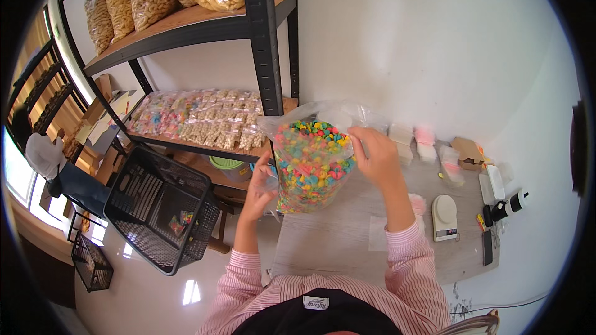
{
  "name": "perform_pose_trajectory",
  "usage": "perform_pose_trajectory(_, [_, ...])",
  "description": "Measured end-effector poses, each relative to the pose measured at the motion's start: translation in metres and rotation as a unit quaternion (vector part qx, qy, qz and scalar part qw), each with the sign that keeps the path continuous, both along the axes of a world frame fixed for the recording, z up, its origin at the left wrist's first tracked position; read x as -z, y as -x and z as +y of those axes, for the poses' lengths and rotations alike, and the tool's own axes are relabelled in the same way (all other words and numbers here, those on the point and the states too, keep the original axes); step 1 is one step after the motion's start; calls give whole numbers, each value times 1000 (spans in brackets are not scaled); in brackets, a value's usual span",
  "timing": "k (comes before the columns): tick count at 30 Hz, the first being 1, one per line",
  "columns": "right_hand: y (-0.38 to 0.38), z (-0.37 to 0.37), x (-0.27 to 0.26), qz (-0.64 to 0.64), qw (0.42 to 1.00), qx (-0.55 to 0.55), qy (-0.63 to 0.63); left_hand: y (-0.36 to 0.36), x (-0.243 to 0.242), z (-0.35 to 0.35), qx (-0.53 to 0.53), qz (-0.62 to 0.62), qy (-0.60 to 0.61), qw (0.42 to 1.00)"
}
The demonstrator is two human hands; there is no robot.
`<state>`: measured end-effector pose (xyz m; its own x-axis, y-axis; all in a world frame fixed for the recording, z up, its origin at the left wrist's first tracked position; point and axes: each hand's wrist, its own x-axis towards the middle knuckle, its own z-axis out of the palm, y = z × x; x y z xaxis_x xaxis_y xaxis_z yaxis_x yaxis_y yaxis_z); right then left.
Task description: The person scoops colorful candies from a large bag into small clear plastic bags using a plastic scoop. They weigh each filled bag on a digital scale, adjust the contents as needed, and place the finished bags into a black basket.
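A large clear plastic bag full of small colourful snack pieces stands upright at the table's left edge, its mouth spread wide. Pinched in my right hand is the right side of the bag's rim. My left hand is raised at the bag's left side, fingers pointing up. Some clear plastic shows between its fingers and the bag; whether it is gripped or only touched is unclear. The lower back of the bag is hidden.
Left of me stands a black plastic crate with small filled packets. The shelf behind holds packaged snacks. On the table are a kitchen scale, stacked small bags and a cardboard box. A person is at far left.
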<state>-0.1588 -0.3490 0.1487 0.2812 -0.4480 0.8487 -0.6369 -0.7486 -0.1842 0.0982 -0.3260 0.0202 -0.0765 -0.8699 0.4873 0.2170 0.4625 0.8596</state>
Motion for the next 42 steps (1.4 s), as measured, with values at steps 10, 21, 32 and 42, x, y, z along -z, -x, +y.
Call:
perform_pose_trajectory(10, [-1, -1, 26, -60, 993, 9, -101, 43, 6, -4, -192, -123, 49, 972])
perform_pose_trajectory(21, [8, -9, 38, -197, 961, 22, -191, 54, 5, -13, -237, -107, 45, 965])
perform_pose_trajectory(32, [0, -6, 40, -258, 903, -60, -338, 77, 5, -11, -301, -70, 51, 950])
perform_pose_trajectory(42, [0, 8, 7, -132, 954, -41, -267, 73, -8, -14, -210, -64, 10, 975])
